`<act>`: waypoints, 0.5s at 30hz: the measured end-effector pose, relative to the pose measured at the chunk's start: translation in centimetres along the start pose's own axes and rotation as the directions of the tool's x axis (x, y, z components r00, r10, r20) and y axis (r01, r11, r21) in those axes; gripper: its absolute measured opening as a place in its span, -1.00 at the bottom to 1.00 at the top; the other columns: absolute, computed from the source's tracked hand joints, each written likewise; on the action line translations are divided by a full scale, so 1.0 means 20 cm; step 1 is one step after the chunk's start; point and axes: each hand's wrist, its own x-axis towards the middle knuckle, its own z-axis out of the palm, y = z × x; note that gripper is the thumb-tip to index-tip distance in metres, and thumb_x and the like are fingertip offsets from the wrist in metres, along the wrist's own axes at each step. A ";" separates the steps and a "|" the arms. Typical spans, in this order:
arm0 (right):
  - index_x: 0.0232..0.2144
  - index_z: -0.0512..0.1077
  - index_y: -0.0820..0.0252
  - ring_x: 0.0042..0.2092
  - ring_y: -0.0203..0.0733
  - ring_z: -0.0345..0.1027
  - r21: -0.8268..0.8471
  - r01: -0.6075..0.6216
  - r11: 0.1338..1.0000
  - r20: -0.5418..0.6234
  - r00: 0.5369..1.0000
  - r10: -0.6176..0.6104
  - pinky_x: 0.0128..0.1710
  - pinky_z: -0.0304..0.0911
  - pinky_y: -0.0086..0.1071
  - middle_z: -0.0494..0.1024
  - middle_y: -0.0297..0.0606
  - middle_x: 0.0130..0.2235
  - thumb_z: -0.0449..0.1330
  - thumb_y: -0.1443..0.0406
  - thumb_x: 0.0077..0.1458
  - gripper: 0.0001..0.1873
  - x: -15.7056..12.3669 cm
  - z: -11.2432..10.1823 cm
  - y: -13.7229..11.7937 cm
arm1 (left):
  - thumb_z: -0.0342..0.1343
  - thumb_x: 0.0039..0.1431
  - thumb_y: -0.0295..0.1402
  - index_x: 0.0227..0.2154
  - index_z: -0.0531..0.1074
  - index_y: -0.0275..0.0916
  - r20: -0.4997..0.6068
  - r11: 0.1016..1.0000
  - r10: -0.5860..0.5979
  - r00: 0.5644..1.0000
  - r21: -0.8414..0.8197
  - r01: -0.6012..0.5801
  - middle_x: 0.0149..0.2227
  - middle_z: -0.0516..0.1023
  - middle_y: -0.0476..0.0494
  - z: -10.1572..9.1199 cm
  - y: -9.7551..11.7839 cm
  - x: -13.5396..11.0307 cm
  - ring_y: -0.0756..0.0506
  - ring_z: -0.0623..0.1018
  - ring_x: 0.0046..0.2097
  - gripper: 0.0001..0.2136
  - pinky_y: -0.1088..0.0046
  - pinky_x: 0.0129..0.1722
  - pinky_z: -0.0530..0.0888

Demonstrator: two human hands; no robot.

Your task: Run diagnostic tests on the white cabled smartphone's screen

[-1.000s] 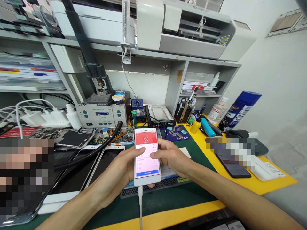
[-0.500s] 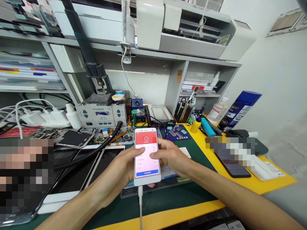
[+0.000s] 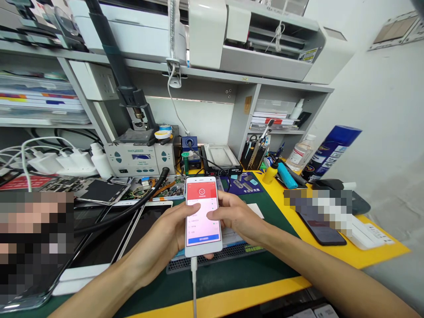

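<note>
A white smartphone [image 3: 202, 229] with a lit screen, red at the top, is held upright above the green work mat [image 3: 232, 274]. My left hand [image 3: 168, 232] wraps round its left edge, thumb resting on the screen. My right hand [image 3: 236, 217] grips the right edge, its thumb also on the screen. A white cable [image 3: 194, 282] is plugged into the phone's bottom and runs toward me.
A soldering station [image 3: 141, 159], a black hose [image 3: 132, 207], loose phone parts and screens [image 3: 99, 190] lie at the left. At the right are a dark phone [image 3: 323, 232] on the yellow mat, a blue spray can [image 3: 331, 152], bottles and a tool holder [image 3: 256, 154]. Shelves stand behind.
</note>
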 end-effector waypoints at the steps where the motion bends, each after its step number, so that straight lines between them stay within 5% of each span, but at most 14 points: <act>1: -0.09 0.40 0.17 -0.19 -0.05 0.49 -0.001 0.001 1.000 0.000 1.000 -0.001 -0.27 0.35 -0.23 0.59 -0.17 -0.14 0.26 0.35 -0.03 -0.61 0.00 0.00 0.00 | 0.14 0.18 -0.23 0.19 0.30 -0.22 0.001 1.000 -0.001 1.000 -0.001 0.001 -0.08 0.57 -0.34 0.00 0.00 0.00 -0.30 0.57 -0.15 -0.48 0.19 -0.36 0.57; 15: -0.10 0.40 0.18 -0.20 -0.06 0.49 0.003 0.006 1.000 -0.002 1.000 -0.006 -0.25 0.35 -0.23 0.59 -0.18 -0.15 0.25 0.37 -0.03 -0.62 0.00 0.00 0.00 | 0.12 0.19 -0.23 0.17 0.30 -0.26 0.011 1.000 0.004 1.000 0.007 -0.004 -0.08 0.55 -0.37 -0.01 0.00 -0.01 -0.31 0.55 -0.15 -0.50 0.17 -0.33 0.56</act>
